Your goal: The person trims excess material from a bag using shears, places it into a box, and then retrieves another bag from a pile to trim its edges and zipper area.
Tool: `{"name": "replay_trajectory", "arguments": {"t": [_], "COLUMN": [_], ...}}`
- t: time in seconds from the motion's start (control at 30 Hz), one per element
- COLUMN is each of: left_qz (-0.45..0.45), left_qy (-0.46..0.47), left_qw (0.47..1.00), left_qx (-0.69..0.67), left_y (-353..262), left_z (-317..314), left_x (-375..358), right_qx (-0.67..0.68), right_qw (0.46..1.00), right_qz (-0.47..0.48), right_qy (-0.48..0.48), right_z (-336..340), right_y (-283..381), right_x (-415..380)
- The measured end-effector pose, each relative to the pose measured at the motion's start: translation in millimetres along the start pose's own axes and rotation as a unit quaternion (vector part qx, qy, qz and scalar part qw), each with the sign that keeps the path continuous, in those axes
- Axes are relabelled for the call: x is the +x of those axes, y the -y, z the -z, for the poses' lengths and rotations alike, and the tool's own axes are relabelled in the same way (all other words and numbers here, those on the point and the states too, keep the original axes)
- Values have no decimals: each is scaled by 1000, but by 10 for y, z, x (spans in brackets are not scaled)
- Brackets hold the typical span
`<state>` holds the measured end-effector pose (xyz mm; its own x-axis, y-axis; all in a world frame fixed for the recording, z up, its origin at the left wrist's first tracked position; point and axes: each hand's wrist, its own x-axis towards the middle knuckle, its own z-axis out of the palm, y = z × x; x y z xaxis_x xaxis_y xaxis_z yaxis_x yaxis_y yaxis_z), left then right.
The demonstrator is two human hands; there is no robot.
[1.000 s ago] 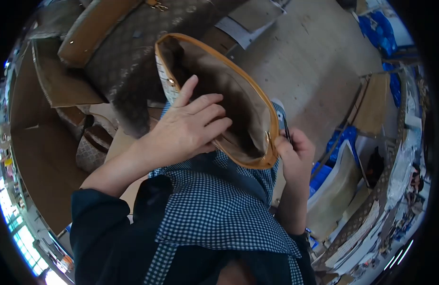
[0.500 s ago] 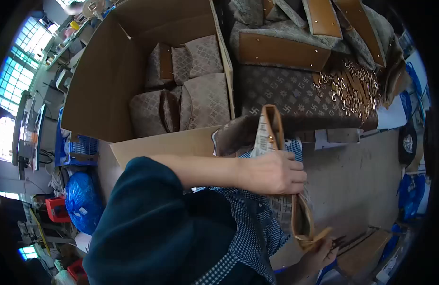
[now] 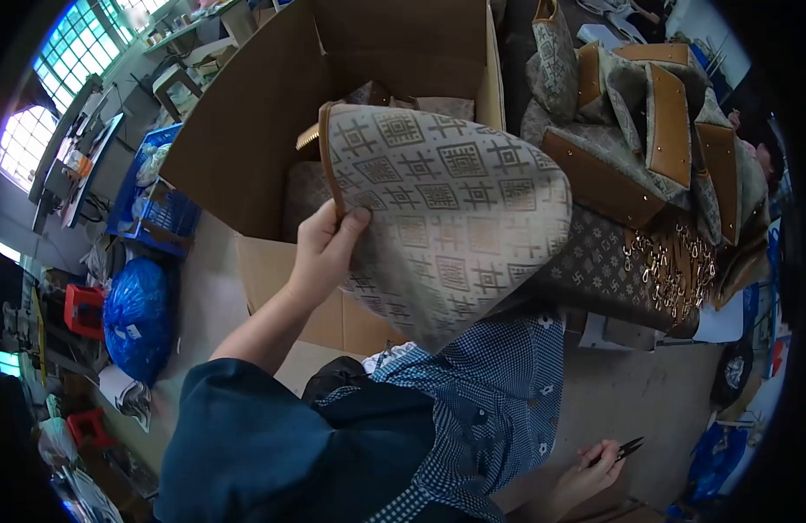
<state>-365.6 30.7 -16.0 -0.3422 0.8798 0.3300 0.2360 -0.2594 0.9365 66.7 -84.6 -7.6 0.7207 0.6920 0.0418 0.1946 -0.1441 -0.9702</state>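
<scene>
My left hand (image 3: 329,240) is closed on the brown-trimmed edge of a beige patterned handbag (image 3: 455,209). The bag hangs tilted in front of an open cardboard box (image 3: 246,122), covering much of the box's inside. A gold zipper end (image 3: 309,136) sticks out past the trim. At the lower right, my right hand (image 3: 599,466) is closed around small dark scissors (image 3: 629,449), their pointed blades showing beyond the fingers. Other patterned bags (image 3: 442,106) lie in the box, partly hidden behind the held bag.
To the right, several bags with tan bases (image 3: 608,174) are heaped on dark patterned material (image 3: 586,253), beside a pile of straps with metal clasps (image 3: 673,266). A blue plastic sack (image 3: 137,318), a blue crate (image 3: 168,209) and a red stool (image 3: 85,312) stand at left.
My left hand has carried the handbag left and up, from near my lap to in front of the box. My right hand has let go of the bag's tan end.
</scene>
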Motion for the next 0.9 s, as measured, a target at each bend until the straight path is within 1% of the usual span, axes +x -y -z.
{"name": "replay_trajectory", "arguments": {"t": [0.03,0.07,0.1,0.13,0.2,0.27,0.33,0.37,0.43,0.5,0.57,0.63,0.67,0.7,0.77,0.8,0.87,0.9], "left_qz": [-23,-38,-31,-85,-156,-196,-188,-167,-188,-120,-87,55,65,77,-13,-35,-84,-106], "left_qy": [-11,-41,-64,-106,-149,-245,-282,-302,-290,-280,-221,-134,-95,-79,-63,-59,-32,-23], "left_qw": [1000,998,993,982,975,943,933,916,885,836,760,716,719,746,785,801,834,848], "left_qx": [8,37,99,134,57,111,121,203,312,456,605,683,685,657,616,595,544,519], "left_y": [-14,-110,-109,-170,-3,-177,-181,-226,-178,-286,11,390,593,737,888,863,898,898], "left_z": [78,150,314,402,771,872,1104,1236,1518,1346,1176,732,552,348,-66,-249,-334,-338], "left_x": [82,166,253,382,720,1066,1472,1694,2256,2671,3226,3583,3645,3691,3475,3366,3367,3361], "right_qx": [-1,1,0,1,0,-1,-3,-4,-7,-13,-17,-26,-32,-37,-46,-68,-116,-112], "right_qw": [1000,1000,1000,1000,1000,1000,999,999,998,997,996,994,993,993,991,990,985,986], "right_qz": [-4,-5,-7,-10,-17,-27,-39,-45,-56,-69,-88,-99,-102,-92,-72,-72,-71,-71], "right_qy": [4,3,5,5,5,6,5,5,8,16,23,41,51,70,105,103,103,106], "right_z": [-41,-81,-114,-151,-213,-292,-364,-411,-491,-611,-713,-767,-775,-761,-733,-713,-648,-595], "right_y": [6,9,14,20,25,22,15,9,5,4,2,-22,-33,-92,-215,-255,-315,-359], "right_x": [19,28,38,59,85,109,128,135,154,183,193,181,173,172,159,144,118,116]}}
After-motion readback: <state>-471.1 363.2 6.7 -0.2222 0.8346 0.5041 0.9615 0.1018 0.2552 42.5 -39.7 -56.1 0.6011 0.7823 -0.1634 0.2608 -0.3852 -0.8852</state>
